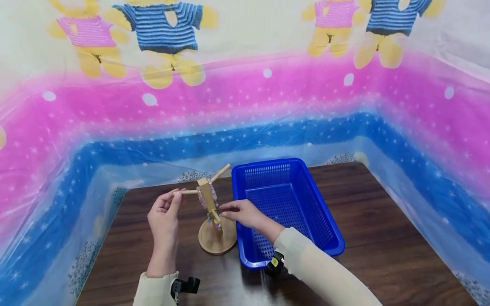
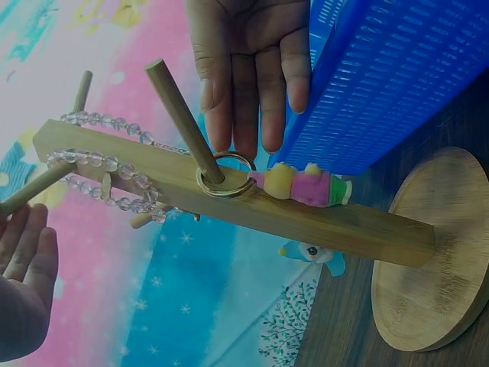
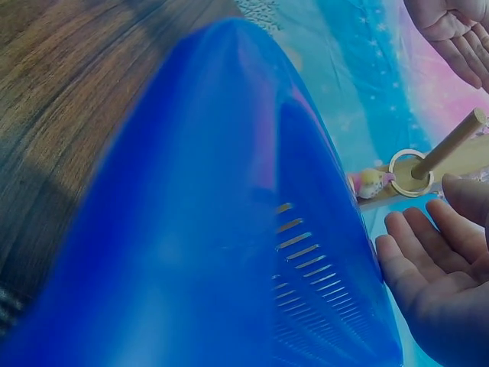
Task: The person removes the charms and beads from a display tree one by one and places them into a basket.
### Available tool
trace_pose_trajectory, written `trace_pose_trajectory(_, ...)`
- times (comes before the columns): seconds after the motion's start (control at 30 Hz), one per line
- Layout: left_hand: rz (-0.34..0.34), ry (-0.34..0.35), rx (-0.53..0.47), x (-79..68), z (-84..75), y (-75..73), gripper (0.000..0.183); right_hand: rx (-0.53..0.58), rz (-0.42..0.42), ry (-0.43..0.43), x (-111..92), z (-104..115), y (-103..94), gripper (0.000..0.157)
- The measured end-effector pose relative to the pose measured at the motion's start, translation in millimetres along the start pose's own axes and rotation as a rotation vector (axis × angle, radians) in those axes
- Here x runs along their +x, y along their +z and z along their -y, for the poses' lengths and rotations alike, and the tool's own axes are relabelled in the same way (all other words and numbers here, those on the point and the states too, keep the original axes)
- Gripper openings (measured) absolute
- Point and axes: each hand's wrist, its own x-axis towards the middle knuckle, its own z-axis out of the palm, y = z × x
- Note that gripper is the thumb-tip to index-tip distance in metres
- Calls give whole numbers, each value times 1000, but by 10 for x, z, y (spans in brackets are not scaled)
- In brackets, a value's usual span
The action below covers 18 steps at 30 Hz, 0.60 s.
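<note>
A wooden stand with pegs (image 1: 207,196) rises from a round base (image 1: 210,245) beside the basket. Between thumb and fingers, my left hand (image 1: 163,221) pinches the end of its left peg (image 2: 40,186). A string of clear pinkish beads (image 2: 111,164) loops over that peg, with more beads further back. On the front peg (image 2: 182,115) hangs a gold key ring (image 2: 208,187) bearing a small pink, yellow and green figure charm (image 2: 306,186). My right hand (image 1: 245,213) is close by this ring, its fingers extended and nothing in them. Behind the post, a blue bird-like charm (image 2: 315,254) is partly hidden.
A blue plastic basket (image 1: 239,238) with slotted walls stands just right of the stand, under my right forearm. Both are on a dark wooden table (image 1: 383,238). A printed cloth (image 1: 245,102) with pink and blue bands surrounds the table at the back and sides.
</note>
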Motion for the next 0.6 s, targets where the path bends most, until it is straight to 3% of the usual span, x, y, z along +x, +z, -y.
trace_pose_trajectory(0.37,-5,-35,76,25,-47,5,15,29,35,18,40,13,1,36)
trace_pose_trajectory(0.6,11,-39,60,6,-64,-3,14,9,24,38,23,71,14,34)
